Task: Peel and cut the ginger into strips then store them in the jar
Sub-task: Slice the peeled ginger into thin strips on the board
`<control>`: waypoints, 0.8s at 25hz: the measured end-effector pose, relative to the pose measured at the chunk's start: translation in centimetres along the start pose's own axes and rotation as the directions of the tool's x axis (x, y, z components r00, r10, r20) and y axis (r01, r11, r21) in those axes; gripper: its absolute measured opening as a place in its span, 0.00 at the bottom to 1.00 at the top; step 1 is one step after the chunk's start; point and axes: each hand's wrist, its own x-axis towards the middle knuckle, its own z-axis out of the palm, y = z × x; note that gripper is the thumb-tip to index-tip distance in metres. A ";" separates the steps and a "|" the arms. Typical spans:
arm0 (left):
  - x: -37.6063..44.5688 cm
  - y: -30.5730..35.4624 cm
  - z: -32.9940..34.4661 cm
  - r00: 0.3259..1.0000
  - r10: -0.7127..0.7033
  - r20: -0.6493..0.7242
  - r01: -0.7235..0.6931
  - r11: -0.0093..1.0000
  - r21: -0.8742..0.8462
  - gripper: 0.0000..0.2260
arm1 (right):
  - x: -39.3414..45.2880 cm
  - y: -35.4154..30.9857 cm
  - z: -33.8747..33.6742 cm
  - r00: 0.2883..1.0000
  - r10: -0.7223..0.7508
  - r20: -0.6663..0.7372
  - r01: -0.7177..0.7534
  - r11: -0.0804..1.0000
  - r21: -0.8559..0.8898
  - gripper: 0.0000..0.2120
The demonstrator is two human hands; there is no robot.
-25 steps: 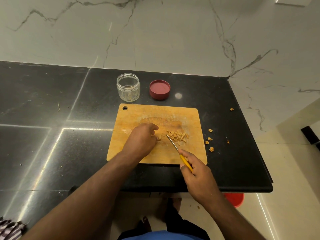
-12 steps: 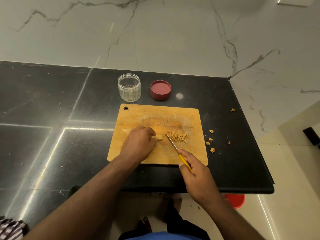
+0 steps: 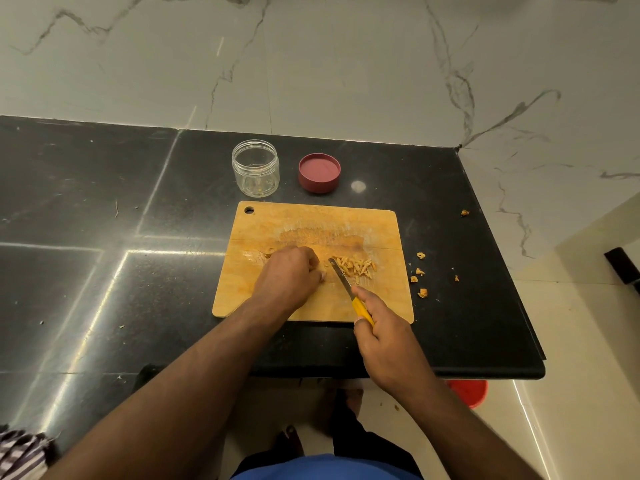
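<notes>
Left hand (image 3: 289, 273) curled on ginger piece (image 3: 322, 276) mid cutting board (image 3: 311, 233) — right hand (image 3: 382, 336) grips knife (image 3: 349, 291), blade beside ginger strips (image 3: 355, 266); jar (image 3: 255, 168) open near tabletop's back edge.

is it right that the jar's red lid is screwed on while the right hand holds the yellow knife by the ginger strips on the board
Not quite. The head view shows the red lid off, lying on the counter beside the open jar. The rest holds: the right hand holds the yellow knife by the ginger strips on the board.
</notes>
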 end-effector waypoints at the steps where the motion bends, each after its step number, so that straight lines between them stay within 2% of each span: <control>1: -0.1 0.1 0.0 1.000 -0.008 0.001 0.008 1.000 -0.008 0.13 | 0.1 -0.1 0.1 1.000 -0.005 0.003 0.005 1.000 -0.010 0.24; 4: -0.2 0.3 0.0 1.000 0.001 -0.002 -0.001 1.000 -0.019 0.15 | 0.2 -0.4 0.2 0.999 -0.031 0.009 0.032 0.998 -0.053 0.24; 16: 0.1 0.3 0.2 1.000 -0.020 0.007 0.020 0.997 -0.072 0.10 | 0.7 -1.3 0.3 0.995 -0.092 0.041 0.098 0.982 -0.163 0.24; 20: 0.0 0.3 0.1 1.000 -0.022 0.011 0.023 0.996 -0.081 0.09 | 1.1 -1.5 0.7 0.992 -0.108 0.062 0.120 0.961 -0.250 0.24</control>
